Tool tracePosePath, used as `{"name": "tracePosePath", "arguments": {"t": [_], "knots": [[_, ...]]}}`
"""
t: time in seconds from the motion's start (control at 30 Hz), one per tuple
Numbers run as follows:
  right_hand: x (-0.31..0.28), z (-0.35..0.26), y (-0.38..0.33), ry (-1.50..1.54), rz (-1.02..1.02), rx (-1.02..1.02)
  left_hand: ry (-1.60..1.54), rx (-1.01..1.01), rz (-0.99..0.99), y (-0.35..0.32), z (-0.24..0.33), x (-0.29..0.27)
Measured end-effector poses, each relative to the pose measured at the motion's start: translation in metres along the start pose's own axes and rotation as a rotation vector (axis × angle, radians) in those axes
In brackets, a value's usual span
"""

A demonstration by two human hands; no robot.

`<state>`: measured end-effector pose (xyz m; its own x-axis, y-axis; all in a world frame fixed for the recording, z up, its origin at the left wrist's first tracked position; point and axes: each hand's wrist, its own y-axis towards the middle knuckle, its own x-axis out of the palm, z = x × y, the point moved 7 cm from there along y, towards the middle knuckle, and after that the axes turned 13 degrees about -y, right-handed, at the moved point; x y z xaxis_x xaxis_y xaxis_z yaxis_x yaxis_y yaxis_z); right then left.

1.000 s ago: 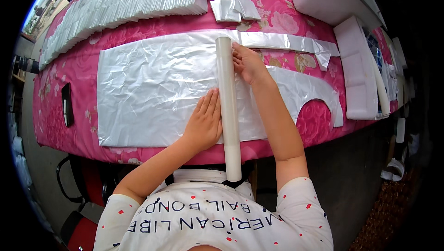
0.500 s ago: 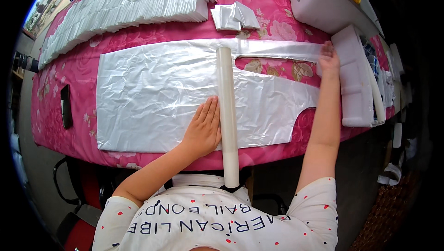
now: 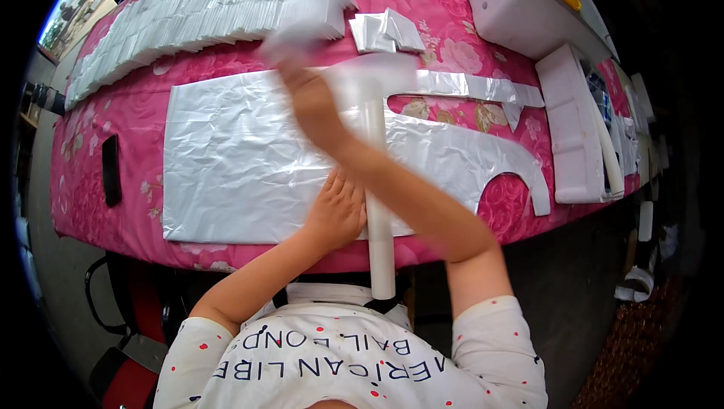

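A white plastic apron (image 3: 226, 160) with cut-out openings and narrow straps lies flat across the table. Over it rests a long pale roller tube (image 3: 382, 247), its near end jutting past the table edge. My left hand (image 3: 337, 209) lies flat on the apron with fingers stretched, its side against the tube. Crossing above it, my right hand (image 3: 308, 96) is raised at the apron's far edge and smeared by motion. Blurred white plastic film (image 3: 377, 70) trails from its fingers across the tube's far end; the exact grip is hard to see.
Stacked folded white plastic packets (image 3: 204, 13) fill the far left, with a few loose packets (image 3: 386, 32) beside them. White foam boxes (image 3: 577, 130) stand at the right. A black phone (image 3: 111, 170) lies at the left on the pink floral tablecloth (image 3: 143, 130).
My right hand has swept from the far right over to the left, drawing film across the tube. The strap ends at the right now lie loose. My left hand has stayed nearly in place.
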<state>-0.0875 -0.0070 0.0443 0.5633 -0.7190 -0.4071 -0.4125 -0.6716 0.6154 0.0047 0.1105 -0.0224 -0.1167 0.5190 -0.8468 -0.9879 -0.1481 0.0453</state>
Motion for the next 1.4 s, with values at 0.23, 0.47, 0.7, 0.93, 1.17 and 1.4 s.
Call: {"name": "tracePosePath", "arguments": {"t": [0.23, 0.47, 0.7, 0.93, 1.17, 1.4], "knots": [[0.189, -0.116, -0.055, -0.008, -0.401, 0.042, -0.008, 0.081, 0.182, 0.002, 0.005, -0.001], [0.206, -0.131, -0.074, -0.128, -0.777, 0.147, 0.031, 0.044, 0.11, 0.002, 0.002, 0.006], [0.028, -0.135, -0.077, -0.113, -0.552, -0.031, -0.438, 0.118, 0.39, -0.005, -0.015, -0.046], [-0.127, -0.078, -0.116, -0.518, -0.322, 0.017, -1.466, -0.275, 0.424, 0.058, -0.066, -0.068], [-0.143, -0.039, -0.145, -0.58, -0.576, -0.042, -2.203, -0.63, 0.377, 0.099, -0.076, -0.037], [-0.109, -0.034, -0.143, -0.675, -0.733, -0.241, -1.823, -0.584, 0.602, 0.069, -0.097, -0.07]]}}
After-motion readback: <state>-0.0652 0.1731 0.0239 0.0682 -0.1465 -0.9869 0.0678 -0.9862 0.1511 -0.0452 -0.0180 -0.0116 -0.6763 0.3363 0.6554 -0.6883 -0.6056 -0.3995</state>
